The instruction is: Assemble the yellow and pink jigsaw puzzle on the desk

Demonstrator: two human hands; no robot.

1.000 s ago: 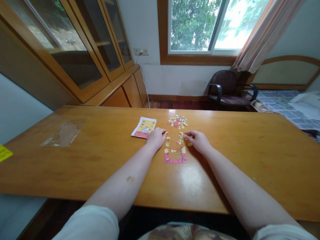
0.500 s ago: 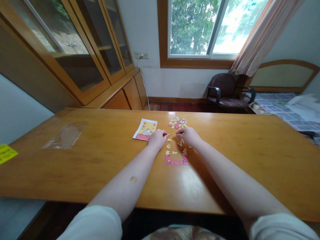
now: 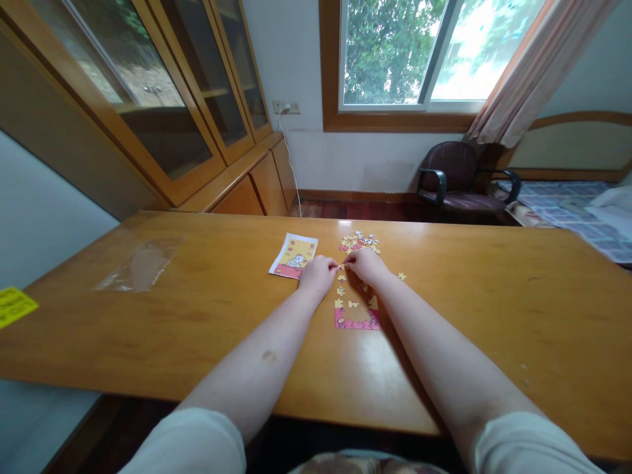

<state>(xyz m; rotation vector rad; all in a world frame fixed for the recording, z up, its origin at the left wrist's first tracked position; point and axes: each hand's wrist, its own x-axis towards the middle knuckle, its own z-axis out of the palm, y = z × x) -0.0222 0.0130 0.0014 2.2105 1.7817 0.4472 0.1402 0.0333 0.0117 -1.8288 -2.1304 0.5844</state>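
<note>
My left hand (image 3: 320, 271) and my right hand (image 3: 366, 264) nearly meet over the table, fingertips pinched at a small yellow puzzle piece (image 3: 342, 267) between them. Below it, loose yellow pieces (image 3: 341, 290) run down toward a partly joined pink puzzle border (image 3: 356, 324). One yellow piece (image 3: 353, 305) lies inside that border. Behind my right hand is a pile of mixed pieces (image 3: 359, 239); the hand covers part of it. A picture card (image 3: 296, 253) with a white figure on yellow and pink lies beside my left hand, which overlaps its corner.
A clear plastic bag (image 3: 143, 264) lies on the left of the wooden table (image 3: 222, 329), near a yellow label (image 3: 16, 307). One loose piece (image 3: 401, 276) is right of my right wrist. Beyond the table stand a chair (image 3: 451, 172) and a glass-door cabinet (image 3: 217, 178).
My right hand has moved left, closing the gap to my left hand at the yellow piece. The whole view has shifted slightly.
</note>
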